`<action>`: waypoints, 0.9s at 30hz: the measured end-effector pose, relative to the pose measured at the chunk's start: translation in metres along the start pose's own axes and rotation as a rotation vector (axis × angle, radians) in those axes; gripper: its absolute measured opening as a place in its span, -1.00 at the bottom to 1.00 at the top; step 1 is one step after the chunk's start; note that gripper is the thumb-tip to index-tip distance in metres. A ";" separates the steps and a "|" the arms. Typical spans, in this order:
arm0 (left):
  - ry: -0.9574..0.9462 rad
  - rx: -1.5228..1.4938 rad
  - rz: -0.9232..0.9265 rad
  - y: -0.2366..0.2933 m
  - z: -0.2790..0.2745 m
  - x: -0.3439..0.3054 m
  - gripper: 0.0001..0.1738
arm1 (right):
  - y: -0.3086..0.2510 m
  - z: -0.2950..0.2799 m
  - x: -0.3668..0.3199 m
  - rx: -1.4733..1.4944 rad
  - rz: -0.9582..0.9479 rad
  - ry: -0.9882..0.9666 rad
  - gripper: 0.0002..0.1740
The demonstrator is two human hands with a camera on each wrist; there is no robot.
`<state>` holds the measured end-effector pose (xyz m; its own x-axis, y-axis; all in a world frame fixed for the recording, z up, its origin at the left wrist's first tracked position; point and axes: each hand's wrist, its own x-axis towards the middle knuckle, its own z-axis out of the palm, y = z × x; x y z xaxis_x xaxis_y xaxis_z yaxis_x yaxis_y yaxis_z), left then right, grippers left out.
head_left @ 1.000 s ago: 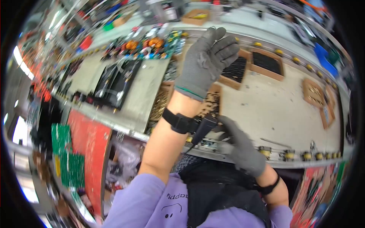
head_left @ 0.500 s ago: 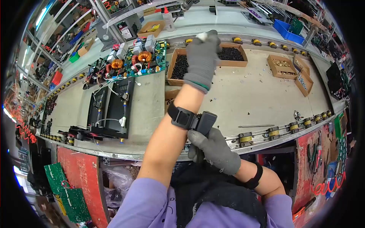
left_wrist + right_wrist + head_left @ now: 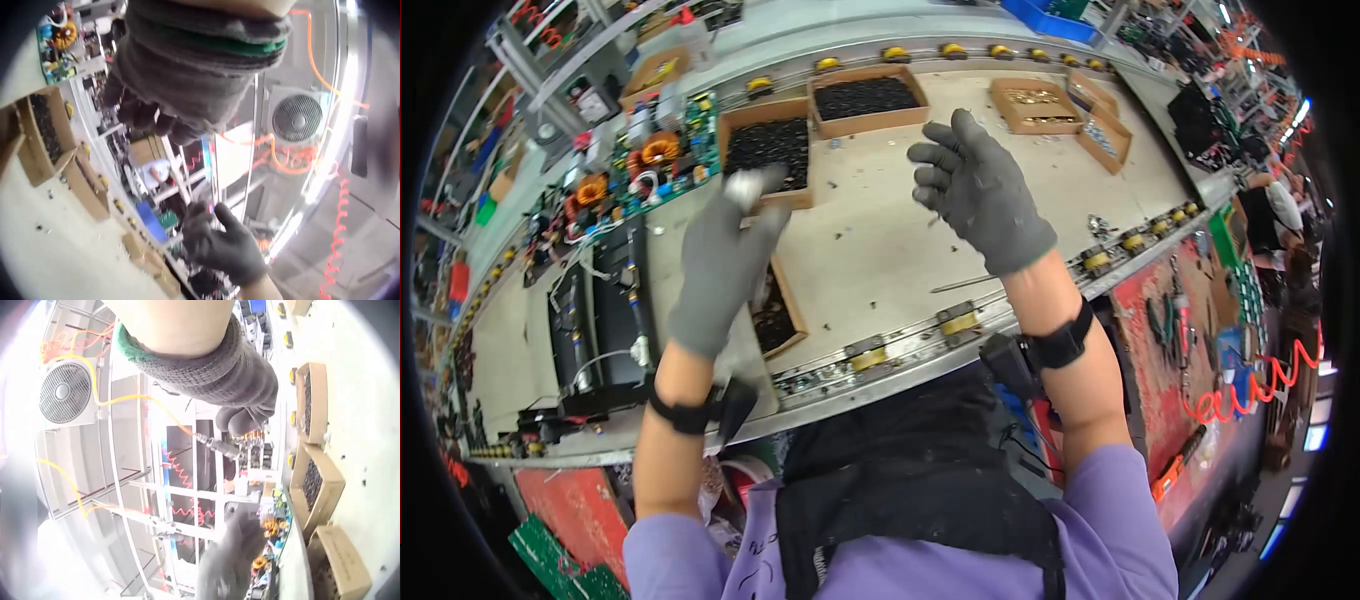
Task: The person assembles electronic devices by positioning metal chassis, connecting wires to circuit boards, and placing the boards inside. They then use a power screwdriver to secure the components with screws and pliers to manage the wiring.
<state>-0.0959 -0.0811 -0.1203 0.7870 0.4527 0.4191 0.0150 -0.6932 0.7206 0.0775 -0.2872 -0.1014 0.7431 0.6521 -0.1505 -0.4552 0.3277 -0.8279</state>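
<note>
Both hands wear grey work gloves and are raised over the bench. My left hand (image 3: 725,260) is near the box of black screws (image 3: 765,145), its thumb apart from the fingers. A blurred white spot shows by its fingertips; I cannot tell whether it is a held piece or part of the glove. My right hand (image 3: 990,195) hovers over the middle of the worktop (image 3: 870,230), fingers loosely bent, nothing in them. Behind it is a second box of black screws (image 3: 870,97). Part of another small-parts box (image 3: 785,310) shows beside the left wrist.
Left of the hands lie a green circuit board (image 3: 650,165) with coils and black metal housings (image 3: 615,290) with wires. Brass-coloured parts fill a box (image 3: 1035,105) at the far right. A thin rod (image 3: 970,284) lies near the front roller rail (image 3: 865,355).
My left hand has swung left from over the screw boxes. The right hand has let go of the camera at the left wrist and risen over the bench. The head view has turned right.
</note>
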 end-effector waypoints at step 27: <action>-0.872 -0.865 -0.434 0.049 0.002 -0.082 -0.33 | 0.034 0.113 0.033 -0.014 -0.521 0.263 -0.55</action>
<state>-0.1591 -0.1532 -0.1206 0.9619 -0.1908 -0.1958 0.2255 0.1491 0.9628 0.0308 -0.1767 -0.0736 0.9650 0.2145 0.1510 0.0086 0.5495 -0.8354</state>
